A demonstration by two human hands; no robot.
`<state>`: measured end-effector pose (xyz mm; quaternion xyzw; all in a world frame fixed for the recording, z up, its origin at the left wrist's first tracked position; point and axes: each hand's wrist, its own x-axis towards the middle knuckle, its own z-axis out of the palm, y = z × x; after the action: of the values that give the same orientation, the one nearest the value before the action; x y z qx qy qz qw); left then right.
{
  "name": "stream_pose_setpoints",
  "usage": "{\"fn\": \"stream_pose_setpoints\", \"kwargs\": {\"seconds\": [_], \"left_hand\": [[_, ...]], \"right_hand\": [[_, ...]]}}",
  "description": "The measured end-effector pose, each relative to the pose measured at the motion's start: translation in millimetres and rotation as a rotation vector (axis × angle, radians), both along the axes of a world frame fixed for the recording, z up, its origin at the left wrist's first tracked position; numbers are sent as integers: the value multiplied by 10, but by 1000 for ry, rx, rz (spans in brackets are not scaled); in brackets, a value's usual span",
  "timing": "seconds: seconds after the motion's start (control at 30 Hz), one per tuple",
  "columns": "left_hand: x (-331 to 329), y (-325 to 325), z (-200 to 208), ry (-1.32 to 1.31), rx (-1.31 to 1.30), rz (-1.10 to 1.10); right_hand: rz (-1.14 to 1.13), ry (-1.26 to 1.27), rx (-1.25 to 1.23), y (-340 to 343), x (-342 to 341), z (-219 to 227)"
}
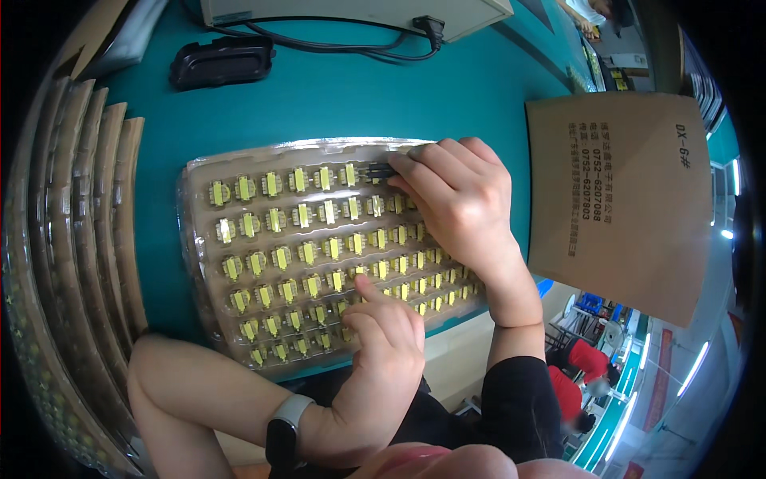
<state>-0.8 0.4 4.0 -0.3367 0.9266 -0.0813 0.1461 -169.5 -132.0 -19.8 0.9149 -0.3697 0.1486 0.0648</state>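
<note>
A clear plastic tray [209,275] lies in front of me, filled with rows of small yellow-taped transformers [272,184]. At the far edge of the tray, my right hand [459,195] pinches a black two-pronged tool [381,171]. Its prongs point left, close to a transformer in the far row; whether they touch it I cannot make out. Over the near middle of the tray is my left hand [387,331], with the index finger stretched out onto or just above a transformer and the other fingers loosely curled. It holds nothing that I can see.
Stacked trays with cardboard [100,207] stand on the left. Behind lie a black plastic case [222,62] and a power cable [343,46] beside a pale machine housing [351,12]. A printed cardboard box [618,199] stands on the right. Other people work in the background.
</note>
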Motion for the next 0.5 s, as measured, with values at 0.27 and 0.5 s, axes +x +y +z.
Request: {"fn": "stream_pose_setpoints", "kwargs": {"seconds": [0.27,0.5], "left_hand": [[-4,-13,36,-1,38,12],[-10,6,20,-38,59,-1]], "right_hand": [[5,-19,-7,6,-7,-18],[6,-29,-18,11,0,-37]]}}
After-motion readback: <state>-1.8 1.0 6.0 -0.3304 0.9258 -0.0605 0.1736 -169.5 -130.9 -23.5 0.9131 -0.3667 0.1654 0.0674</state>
